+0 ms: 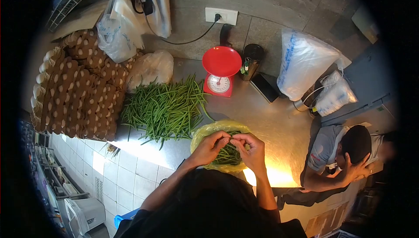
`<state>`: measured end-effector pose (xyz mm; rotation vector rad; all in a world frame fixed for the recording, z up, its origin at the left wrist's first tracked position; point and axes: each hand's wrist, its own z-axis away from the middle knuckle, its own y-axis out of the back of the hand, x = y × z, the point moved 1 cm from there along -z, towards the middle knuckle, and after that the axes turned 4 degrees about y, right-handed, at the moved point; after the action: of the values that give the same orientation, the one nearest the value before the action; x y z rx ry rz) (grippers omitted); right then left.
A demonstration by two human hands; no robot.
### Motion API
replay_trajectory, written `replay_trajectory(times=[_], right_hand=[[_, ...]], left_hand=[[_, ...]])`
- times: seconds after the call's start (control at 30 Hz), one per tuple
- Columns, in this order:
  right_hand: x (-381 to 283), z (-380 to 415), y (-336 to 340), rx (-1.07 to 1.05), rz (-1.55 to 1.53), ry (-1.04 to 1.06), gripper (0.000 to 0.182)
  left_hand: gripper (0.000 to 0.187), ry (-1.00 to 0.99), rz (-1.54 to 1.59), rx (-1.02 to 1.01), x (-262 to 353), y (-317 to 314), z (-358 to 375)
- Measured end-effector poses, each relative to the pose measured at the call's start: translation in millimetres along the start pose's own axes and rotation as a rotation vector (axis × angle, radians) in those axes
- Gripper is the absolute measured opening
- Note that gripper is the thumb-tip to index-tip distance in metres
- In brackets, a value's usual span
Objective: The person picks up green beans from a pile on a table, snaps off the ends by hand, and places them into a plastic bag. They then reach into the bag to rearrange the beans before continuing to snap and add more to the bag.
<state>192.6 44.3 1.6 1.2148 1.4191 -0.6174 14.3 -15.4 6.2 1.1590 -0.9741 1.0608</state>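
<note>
A steel counter point(270, 120) runs along a grey stone-tiled wall, its brushed top throwing back a warm glare near the front edge, with white tiling on the face below it. Far left stands a tall stack of brown pulp egg trays point(76, 89), knobbly and curved, and behind it crumpled clear and white plastic bags point(118, 35) slump against the wall. A red kitchen scale point(220, 74) with a round pan and white dial sits mid-counter under a wall socket point(221, 16) with a black cord plugged in. Right of it are a dark cylindrical container point(252, 59), a flat black device point(267, 87) and a bulging white plastic sack point(303, 61). A second person point(345, 155) sits at the right end of the counter, head propped on a hand.

A loose heap of green beans point(166, 107), long, thin and glossy, sprawls just left of the scale. In front of it a yellow plastic bag point(218, 129) lies open (thin, translucent, rumpled at the rim) with more beans inside.

Directly over that bag the left hand point(210, 147) and right hand point(249, 150) meet, fingertips pinched together on a single bean point(229, 139) held between them; the other fingers curl in loosely. The person's dark head and shoulders block the counter's near edge.
</note>
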Motion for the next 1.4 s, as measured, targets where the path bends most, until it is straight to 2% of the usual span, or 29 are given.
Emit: replay_trajectory(times=[0.07,0.2,0.27,0.37,0.43,0.57,0.7,0.87,0.93,0.97,1.0,1.03,1.07,1.1,1.13,1.17,1.2,1.23,1.27,1.33,1.4], right_hand=[[-3.2,-0.9,-0.2,-0.005,0.006,-0.016,0.011],[-11.8,-2.7,0.5,0.045,0.069,-0.019,0.009],[-10.3,-3.5,-0.9,0.058,0.080,-0.011,0.009],[-4.3,-4.0,-2.8,0.032,0.029,0.004,0.007],[-1.1,-0.8,-3.1,-0.022,-0.153,-0.147,0.006],[-1.9,0.0,-2.7,-0.020,-0.133,-0.162,0.006],[-2.4,0.6,1.8,-0.081,-0.272,-0.282,0.008],[1.8,4.4,4.1,-0.126,-0.400,-0.330,0.009],[11.0,9.2,4.7,-0.189,-0.719,-0.438,0.010],[15.2,9.8,6.6,-0.188,-0.720,-0.440,0.010],[16.7,9.6,7.8,-0.312,-1.016,-0.410,0.010],[16.8,9.6,8.8,-0.440,-1.309,-0.370,0.011],[17.9,9.4,9.4,-0.443,-1.308,-0.370,0.011],[17.7,9.6,9.6,-0.361,-0.955,-0.367,0.015],[16.4,10.4,10.1,-0.273,-0.602,-0.359,0.020],[14.2,9.9,6.7,-0.270,-0.601,-0.361,0.020],[7.4,4.1,-0.3,-0.222,-0.383,-0.280,0.025],[2.9,-0.2,-6.9,-0.174,-0.167,-0.195,0.031],[3.6,1.1,-11.9,-0.176,-0.168,-0.192,0.031],[1.5,5.0,-21.7,-0.311,-0.194,-0.176,0.036],[1.0,10.1,-31.4,-0.334,-0.115,-0.181,0.030]], left_hand=[[0.021,0.032,0.023,0.091,-3.3,0.0,-2.0],[0.020,0.034,0.088,0.092,-1.1,-1.2,-3.1],[0.019,-0.021,0.022,0.102,6.4,-2.9,-3.2],[0.019,0.020,0.039,0.072,-2.3,-1.6,-7.1],[0.019,-0.003,0.048,0.064,-2.2,0.9,-6.9],[0.019,0.008,0.029,0.033,4.9,0.9,-5.3],[0.017,0.019,0.073,0.025,-1.0,0.4,-7.6],[0.016,-0.169,0.049,0.029,6.5,2.7,-9.0],[0.016,-0.176,0.086,-0.034,0.6,3.8,-10.8],[0.016,-0.181,0.125,-0.099,-2.6,3.9,-10.3],[0.016,-0.180,0.126,-0.101,-4.5,5.3,-9.3],[0.016,-0.100,0.222,-0.108,-6.8,7.0,-8.5],[0.017,-0.021,0.318,-0.112,-8.8,8.0,-8.7],[0.017,-0.021,0.318,-0.113,-10.9,8.1,-9.4],[0.020,-0.017,0.507,-0.039,-13.8,8.6,-10.6],[0.023,-0.012,0.698,0.037,-15.6,8.2,-10.9],[0.023,-0.012,0.699,0.036,-13.4,6.6,-12.2],[0.024,-0.048,0.862,0.100,-8.7,5.0,-15.1],[0.025,-0.086,1.024,0.167,-3.8,3.5,-17.6],[0.024,-0.127,1.035,0.225,3.8,0.4,-20.4],[0.028,-0.147,1.127,0.363,8.8,-0.2,-21.8]])
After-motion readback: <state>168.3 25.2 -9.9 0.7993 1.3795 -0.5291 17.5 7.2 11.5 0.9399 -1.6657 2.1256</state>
